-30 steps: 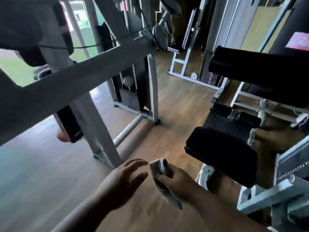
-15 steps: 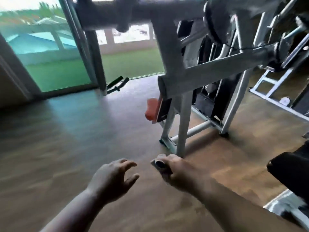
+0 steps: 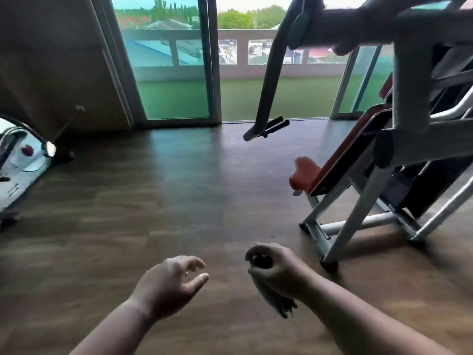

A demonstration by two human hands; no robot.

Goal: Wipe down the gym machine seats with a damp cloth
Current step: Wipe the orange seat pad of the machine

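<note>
The right hand (image 3: pixel 275 270) has its fingers curled tight round a crumpled grey cloth (image 3: pixel 280 302), whose loose end hangs below the fist. The left hand (image 3: pixel 169 285) hovers beside it, fingers loosely spread, holding nothing. Well beyond the fingertips stands the orange padded seat (image 3: pixel 304 172) on its grey steel frame (image 3: pixel 363 190).

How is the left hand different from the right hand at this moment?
The left hand holds nothing, while the right hand grips a cloth whose end hangs below the fist. The left hand's fingers are loosely spread, and the right hand's fingers are curled tight. The left hand sits slightly lower in the picture than the right hand. Both are bare and held over the wooden floor.
</note>
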